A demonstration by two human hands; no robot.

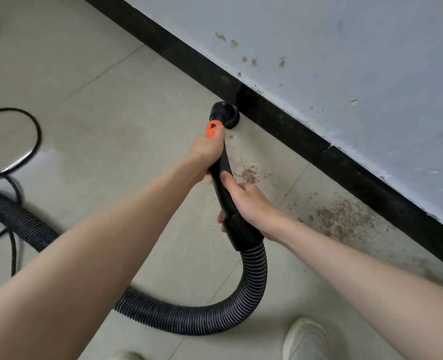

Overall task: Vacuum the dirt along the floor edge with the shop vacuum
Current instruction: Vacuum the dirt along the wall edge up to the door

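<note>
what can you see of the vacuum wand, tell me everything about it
The vacuum wand is a black, slightly curved rigid tube that looks like plastic, with an orange slider near its top. A round black brush head at its far end sits on the floor against the black baseboard. Its near end joins a ribbed black hose. The left hand grips it near the slider, the right hand lower down.
</note>
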